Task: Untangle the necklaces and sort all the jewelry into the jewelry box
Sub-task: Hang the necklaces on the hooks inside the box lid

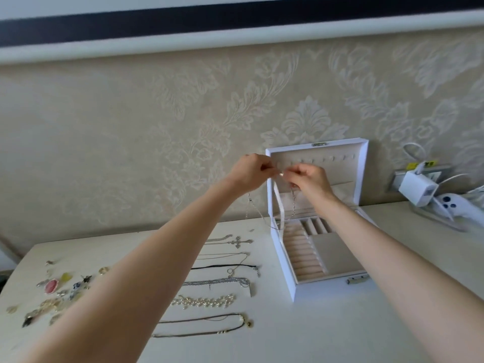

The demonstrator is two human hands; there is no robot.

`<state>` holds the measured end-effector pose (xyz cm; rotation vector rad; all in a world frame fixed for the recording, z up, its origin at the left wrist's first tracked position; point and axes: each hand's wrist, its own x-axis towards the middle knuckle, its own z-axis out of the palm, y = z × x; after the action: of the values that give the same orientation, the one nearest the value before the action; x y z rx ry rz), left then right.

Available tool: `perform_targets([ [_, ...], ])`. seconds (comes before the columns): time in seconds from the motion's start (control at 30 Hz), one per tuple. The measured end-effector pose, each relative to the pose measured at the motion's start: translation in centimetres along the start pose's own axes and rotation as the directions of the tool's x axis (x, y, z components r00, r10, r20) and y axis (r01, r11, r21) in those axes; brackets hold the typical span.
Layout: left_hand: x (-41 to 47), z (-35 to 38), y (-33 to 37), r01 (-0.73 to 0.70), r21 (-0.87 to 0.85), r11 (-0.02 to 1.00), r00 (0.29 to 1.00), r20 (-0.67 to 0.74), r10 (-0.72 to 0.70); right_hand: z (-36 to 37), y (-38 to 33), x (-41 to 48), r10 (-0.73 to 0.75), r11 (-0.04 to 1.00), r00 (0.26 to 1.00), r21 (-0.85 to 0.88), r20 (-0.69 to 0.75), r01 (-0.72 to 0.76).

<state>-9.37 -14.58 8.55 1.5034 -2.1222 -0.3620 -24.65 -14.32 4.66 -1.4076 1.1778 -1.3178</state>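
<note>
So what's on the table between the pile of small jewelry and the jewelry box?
Head view: a column of laid-out necklaces, topped by a cross pendant; the person's left forearm passes above that stretch.

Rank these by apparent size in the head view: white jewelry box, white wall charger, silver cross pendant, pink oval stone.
1. Open white jewelry box.
2. White wall charger.
3. Silver cross pendant and pink oval stone look about alike, the cross longer but thinner, so they are not ranked.
</note>
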Motion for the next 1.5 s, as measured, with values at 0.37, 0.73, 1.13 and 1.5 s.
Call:
perform_targets([
  [0.37,1.3,1.7,3.5,0.18,-0.815,0.551,0.983,0.125,-0.135,-4.9,6.1,-0.9,0.16,0.974,0.987,-0.161,-0.017,-0.16],
  [0.73,2.9,2.9,2.7,0.159,-0.841,0.517,0.985,0.101,-0.139,-5.1,8.0,-1.0,0.212,0.924,0.975,-0.34,0.068,-0.177],
  [1.13,3.6,3.7,1.3,0.144,-0.379,0.914,0.989,0.018,-0.148,-3.0,3.3,1.3,0.068,0.997,0.989,0.02,0.13,-0.071],
  [1.5,1.1,6.4,-0.1,0.292,-0.105,0.951,0.942,-0.144,-0.305,-3.0,1.2,1.4,0.015,0.994,1.0,0.107,0.011,-0.016],
])
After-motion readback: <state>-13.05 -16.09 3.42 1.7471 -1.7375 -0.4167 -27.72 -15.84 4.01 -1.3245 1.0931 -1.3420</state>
